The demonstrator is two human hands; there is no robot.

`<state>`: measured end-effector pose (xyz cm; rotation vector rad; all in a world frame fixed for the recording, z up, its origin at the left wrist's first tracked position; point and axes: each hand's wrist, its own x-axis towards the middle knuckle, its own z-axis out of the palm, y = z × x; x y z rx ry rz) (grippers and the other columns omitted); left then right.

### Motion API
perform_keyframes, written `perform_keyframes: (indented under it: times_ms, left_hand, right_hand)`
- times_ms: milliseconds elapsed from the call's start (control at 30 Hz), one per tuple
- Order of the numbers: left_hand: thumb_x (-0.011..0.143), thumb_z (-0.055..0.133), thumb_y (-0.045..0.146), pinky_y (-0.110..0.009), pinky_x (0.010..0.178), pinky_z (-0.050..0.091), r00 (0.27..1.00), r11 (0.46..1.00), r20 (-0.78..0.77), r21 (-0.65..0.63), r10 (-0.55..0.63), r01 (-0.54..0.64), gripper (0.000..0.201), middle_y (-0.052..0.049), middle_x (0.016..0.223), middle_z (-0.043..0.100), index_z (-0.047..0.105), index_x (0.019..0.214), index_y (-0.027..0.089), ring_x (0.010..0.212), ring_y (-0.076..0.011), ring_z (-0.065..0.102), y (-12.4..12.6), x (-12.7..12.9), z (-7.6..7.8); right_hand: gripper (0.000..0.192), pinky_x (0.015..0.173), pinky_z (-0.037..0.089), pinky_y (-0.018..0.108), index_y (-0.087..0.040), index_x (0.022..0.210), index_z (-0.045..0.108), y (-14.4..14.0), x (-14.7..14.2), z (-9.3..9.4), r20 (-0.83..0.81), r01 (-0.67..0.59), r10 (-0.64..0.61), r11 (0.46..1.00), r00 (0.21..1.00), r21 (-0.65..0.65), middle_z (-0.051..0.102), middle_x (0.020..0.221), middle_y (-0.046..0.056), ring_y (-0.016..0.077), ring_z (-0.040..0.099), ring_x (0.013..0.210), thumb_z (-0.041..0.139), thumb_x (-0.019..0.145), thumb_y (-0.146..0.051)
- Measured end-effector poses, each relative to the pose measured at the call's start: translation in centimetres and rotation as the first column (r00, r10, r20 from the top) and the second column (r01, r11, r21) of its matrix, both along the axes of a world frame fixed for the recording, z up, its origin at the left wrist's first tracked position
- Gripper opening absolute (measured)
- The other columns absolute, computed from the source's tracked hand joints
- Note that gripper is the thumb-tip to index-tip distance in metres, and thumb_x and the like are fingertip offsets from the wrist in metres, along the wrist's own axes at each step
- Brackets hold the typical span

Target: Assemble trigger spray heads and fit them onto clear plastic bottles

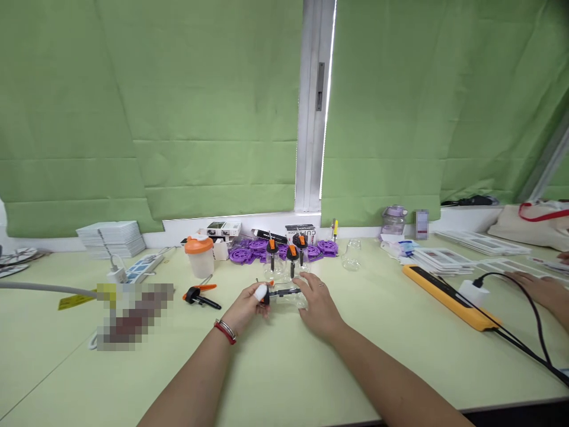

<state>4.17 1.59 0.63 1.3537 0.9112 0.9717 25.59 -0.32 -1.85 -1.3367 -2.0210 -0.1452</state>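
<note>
Between my hands a small clear glass jar (293,300) lies on its side above the table. My left hand (240,307) is closed around its black-and-orange lid (265,295), beside a white rounded piece at the thumb. From the lid a dark rod runs into the jar. My right hand (320,307) grips the jar's other end, fingers curved over the glass. Just behind, several similar jars with black-and-orange tops stand upright, one of them with an orange-tipped lid (292,254). To the left lies a loose black lid with a rod (202,298), touching an orange strip (207,287).
Purple plastic pieces (253,251) and small boxes (224,229) line the back. A shaker bottle (201,262) stands left, an upturned clear glass (352,256) right. A yellow power strip (448,296) with cables lies right, near another person's hand (536,292). A pixelated patch covers something left.
</note>
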Motion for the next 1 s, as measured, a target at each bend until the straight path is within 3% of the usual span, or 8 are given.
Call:
perform_keyframes:
  times_ms: [267, 467, 600, 700, 833, 1000]
  left_hand:
    - [0.083, 0.044, 0.051, -0.022, 0.038, 0.035, 0.986, 0.985, 0.000, -0.041, 0.169, -0.169, 0.040, 0.004, 0.051, 0.048, 0.055, 0.094, 0.015, 0.044, -0.0124, 0.048, 0.3, 0.7, -0.8]
    - [0.084, 0.042, 0.039, -0.021, 0.035, 0.033, 0.953, 0.944, 0.023, -0.141, 0.304, -0.298, 0.029, 0.004, 0.060, 0.053, 0.042, 0.104, 0.019, 0.041, -0.0131, 0.052, 0.3, 1.0, -0.6]
    - [0.085, 0.038, 0.034, -0.021, 0.033, 0.030, 0.959, 0.929, 0.068, -0.274, 0.275, -0.247, 0.022, 0.002, 0.055, 0.051, 0.048, 0.089, 0.015, 0.038, -0.0118, 0.050, 0.5, 0.9, -0.8]
    - [0.086, 0.033, 0.046, -0.021, 0.032, 0.026, 0.973, 0.918, 0.033, -0.340, 0.229, -0.204, 0.035, 0.001, 0.049, 0.049, 0.049, 0.076, 0.016, 0.036, -0.0125, 0.049, 0.5, 0.8, -1.0]
    - [0.080, 0.035, 0.062, -0.020, 0.030, 0.019, 0.964, 0.914, -0.138, -0.310, 0.228, -0.261, 0.048, 0.002, 0.043, 0.045, 0.046, 0.064, 0.018, 0.030, -0.0108, 0.042, 0.3, 0.9, -1.1]
    - [0.076, 0.039, 0.065, -0.020, 0.031, 0.016, 0.949, 0.909, -0.153, -0.280, 0.276, -0.309, 0.047, 0.005, 0.043, 0.043, 0.046, 0.066, 0.020, 0.029, -0.0086, 0.035, 0.1, 0.9, -0.6]
  right_hand:
    - [0.071, 0.107, 0.029, 0.045, -0.023, 0.131, 0.046, -0.2, -0.3, 0.0, 0.034, -0.054, 0.054, 0.998, 0.998, 0.024, 0.043, 0.135, 0.009, 0.0275, 0.034, 0.128, 0.056, 0.062, -0.008]
    - [0.063, 0.107, 0.028, 0.045, -0.020, 0.124, 0.050, -0.6, -0.4, 0.2, 0.048, -0.096, 0.093, 0.992, 0.995, 0.076, 0.046, 0.132, 0.010, 0.0278, 0.035, 0.127, 0.056, 0.063, -0.010]
    - [0.062, 0.106, 0.029, 0.044, -0.021, 0.122, 0.053, -0.9, -0.5, 0.3, 0.097, -0.125, 0.111, 0.980, 0.989, 0.154, 0.047, 0.131, 0.010, 0.0276, 0.036, 0.125, 0.053, 0.062, -0.006]
    - [0.061, 0.104, 0.030, 0.043, -0.021, 0.121, 0.054, -1.0, -0.6, 0.4, 0.130, -0.128, 0.103, 0.972, 0.986, 0.199, 0.048, 0.129, 0.010, 0.0279, 0.037, 0.124, 0.052, 0.062, -0.005]
    - [0.059, 0.102, 0.030, 0.047, -0.022, 0.121, 0.052, -0.9, -0.5, 0.4, 0.153, -0.153, 0.118, 0.958, 0.981, 0.242, 0.048, 0.128, 0.011, 0.0289, 0.039, 0.122, 0.053, 0.064, -0.005]
    - [0.060, 0.106, 0.026, 0.053, -0.019, 0.124, 0.045, -0.4, -0.5, 0.1, 0.071, -0.279, 0.270, 0.924, 0.960, 0.262, 0.045, 0.127, 0.014, 0.0294, 0.037, 0.125, 0.058, 0.066, -0.009]
